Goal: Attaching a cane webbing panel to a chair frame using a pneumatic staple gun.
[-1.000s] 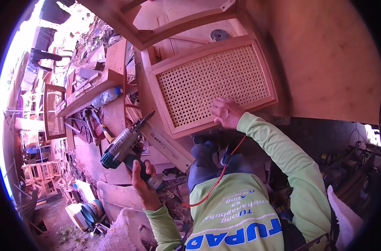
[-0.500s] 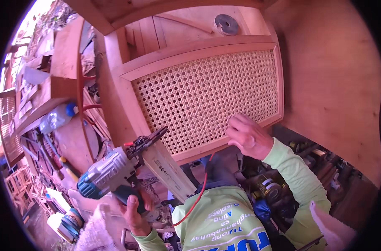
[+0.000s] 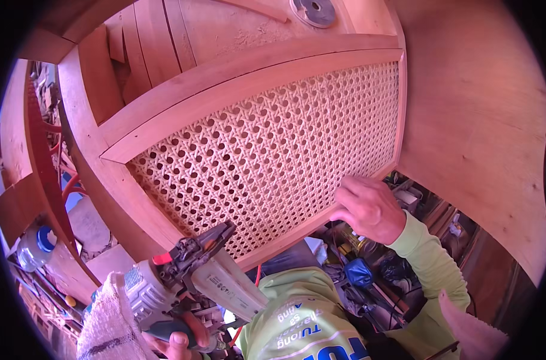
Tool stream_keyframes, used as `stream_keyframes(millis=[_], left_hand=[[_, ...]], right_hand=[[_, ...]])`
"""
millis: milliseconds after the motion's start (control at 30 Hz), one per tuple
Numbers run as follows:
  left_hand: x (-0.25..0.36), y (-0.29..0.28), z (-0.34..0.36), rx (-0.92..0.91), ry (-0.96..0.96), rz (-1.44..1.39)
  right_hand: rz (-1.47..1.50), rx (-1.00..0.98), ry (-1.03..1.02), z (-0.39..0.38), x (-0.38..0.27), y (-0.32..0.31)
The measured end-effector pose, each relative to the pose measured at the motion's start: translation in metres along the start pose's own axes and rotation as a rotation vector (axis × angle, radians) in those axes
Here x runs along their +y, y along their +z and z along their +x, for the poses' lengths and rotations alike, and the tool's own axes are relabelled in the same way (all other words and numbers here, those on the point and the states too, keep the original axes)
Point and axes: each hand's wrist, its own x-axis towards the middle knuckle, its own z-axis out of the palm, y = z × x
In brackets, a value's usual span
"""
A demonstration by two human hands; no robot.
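Observation:
My left hand point(image 3: 176, 345) is closed round the handle of a grey and teal nail gun point(image 3: 146, 297), low on the left. Its dark nose point(image 3: 216, 240) points up and right, over the lower left corner of a woven cane panel point(image 3: 267, 156). A pale wooden frame point(image 3: 183, 99) surrounds the panel. At the panel's lower edge, right of the middle, my right hand point(image 3: 369, 210) is closed, fingers curled over the cane and thumb by the bottom rail. What its fingers hold, if anything, is hidden. A whitish cloth point(image 3: 108, 321) covers part of the gun's rear.
A tall plywood board point(image 3: 477, 120) stands on the right. Behind the panel, a grey disc point(image 3: 313, 11) lies on a dusty wooden surface. A red hose point(image 3: 256, 277) runs beside my green shirt. Below are a blue bag point(image 3: 358, 273) and clutter; a blue-capped bottle point(image 3: 36, 249) is at far left.
My view has moved closer to the panel and shifted, so the panel looks larger. The nail gun sits lower in view, its nose still near the lower left corner. My right hand remains at the bottom edge.

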Motion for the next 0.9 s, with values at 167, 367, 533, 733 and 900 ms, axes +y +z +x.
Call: stream_keyframes(millis=[167, 367, 533, 733, 900], left_hand=[[-0.035, 0.052, 0.006, 0.242, 0.546, -0.582], [-0.015, -0.023, 0.000, -0.327, 0.129, 0.407], [-0.016, -0.030, 0.006, -0.504, 0.213, 0.219], [-0.013, -0.009, -0.022, -0.189, 0.136, 0.323], [-0.062, 0.006, -0.012, 0.026, 0.722, 0.212]], right_hand=[[0.091, 0.026, 0.110, -0.005, -0.008, 0.011], [0.084, 0.112, 0.161, -0.004, -0.016, 0.020], [0.077, 0.168, 0.230, -0.006, -0.021, 0.030], [0.026, 0.241, 0.232, -0.009, -0.022, 0.034], [0.158, 0.264, 0.221, -0.014, -0.014, 0.032]])
